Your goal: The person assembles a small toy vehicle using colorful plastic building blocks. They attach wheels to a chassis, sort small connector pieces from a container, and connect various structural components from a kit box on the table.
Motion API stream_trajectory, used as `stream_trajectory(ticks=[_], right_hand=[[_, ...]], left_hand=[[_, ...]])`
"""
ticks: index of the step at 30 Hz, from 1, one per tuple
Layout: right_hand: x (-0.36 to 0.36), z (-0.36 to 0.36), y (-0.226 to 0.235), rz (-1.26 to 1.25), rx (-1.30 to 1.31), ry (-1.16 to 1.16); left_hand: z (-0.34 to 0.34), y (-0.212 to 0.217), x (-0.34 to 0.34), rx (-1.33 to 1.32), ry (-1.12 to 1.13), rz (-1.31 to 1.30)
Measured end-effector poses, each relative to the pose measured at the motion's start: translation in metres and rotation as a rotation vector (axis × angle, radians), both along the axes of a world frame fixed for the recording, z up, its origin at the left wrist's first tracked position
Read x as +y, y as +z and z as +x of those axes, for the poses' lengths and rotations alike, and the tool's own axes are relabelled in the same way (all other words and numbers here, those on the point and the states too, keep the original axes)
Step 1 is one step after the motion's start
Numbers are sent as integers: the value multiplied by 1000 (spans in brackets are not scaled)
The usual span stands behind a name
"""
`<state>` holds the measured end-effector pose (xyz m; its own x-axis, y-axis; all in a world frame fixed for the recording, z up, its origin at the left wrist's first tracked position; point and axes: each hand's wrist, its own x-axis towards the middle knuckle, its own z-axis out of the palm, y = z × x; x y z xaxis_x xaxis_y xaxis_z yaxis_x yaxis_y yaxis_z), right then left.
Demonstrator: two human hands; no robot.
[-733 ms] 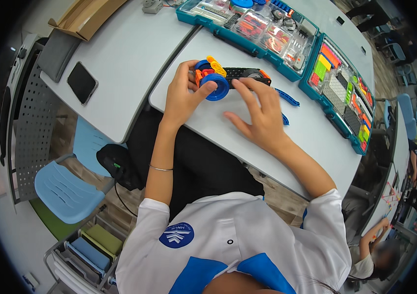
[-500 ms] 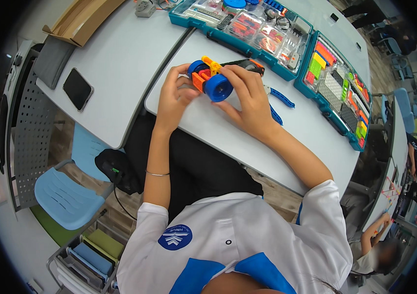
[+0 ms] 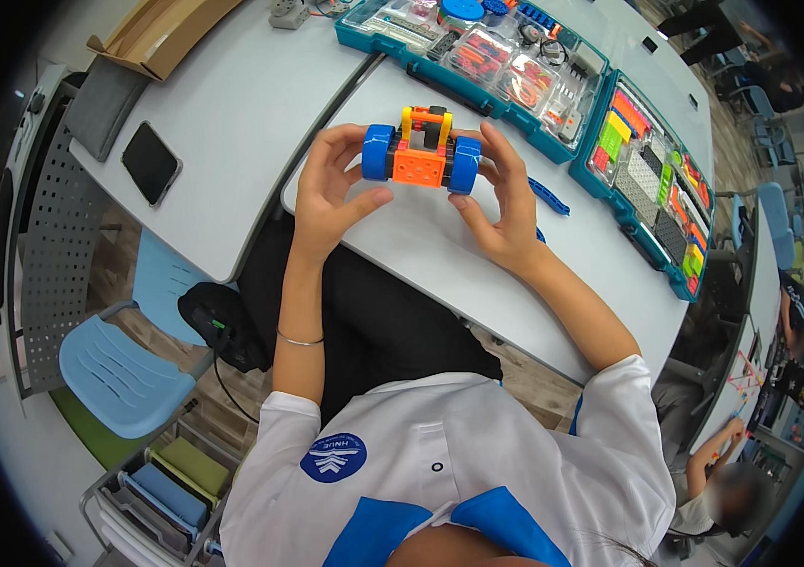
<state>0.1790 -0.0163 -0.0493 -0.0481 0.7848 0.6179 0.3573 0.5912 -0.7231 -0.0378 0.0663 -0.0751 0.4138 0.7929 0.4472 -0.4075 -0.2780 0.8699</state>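
Between my two hands, above the near edge of the white table, is a small toy car (image 3: pixel 418 168) built from plastic parts. It has an orange block body, a blue wheel on each side and yellow uprights on top. My left hand (image 3: pixel 334 189) grips the left wheel (image 3: pixel 377 153), thumb below and fingers behind. My right hand (image 3: pixel 506 203) grips the right wheel (image 3: pixel 464 166), its thumb under the rim and its fingers partly hidden behind. Blue-handled pliers (image 3: pixel 549 197) lie on the table past my right hand, mostly covered by it.
An open teal parts case (image 3: pixel 478 94) and its lid tray of colourful building pieces (image 3: pixel 643 180) sit at the far right of the table. A phone (image 3: pixel 151 164) lies on the left table, near a cardboard box (image 3: pixel 152 42). Other people work at the right.
The toy car has turned so its orange face and both wheels now sit level toward me. My right hand has shifted slightly right and down, onto the right wheel.
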Motion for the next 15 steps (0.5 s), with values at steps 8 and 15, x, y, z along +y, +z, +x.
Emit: stream_trajectory(ticks=[8, 15], right_hand=[[-7, -9, 22, 203, -377, 1], [-6, -13, 41, 109, -430, 16]], left_hand=[[-3, 7, -1, 167, -228, -212], [-2, 17, -3, 133, -303, -198]])
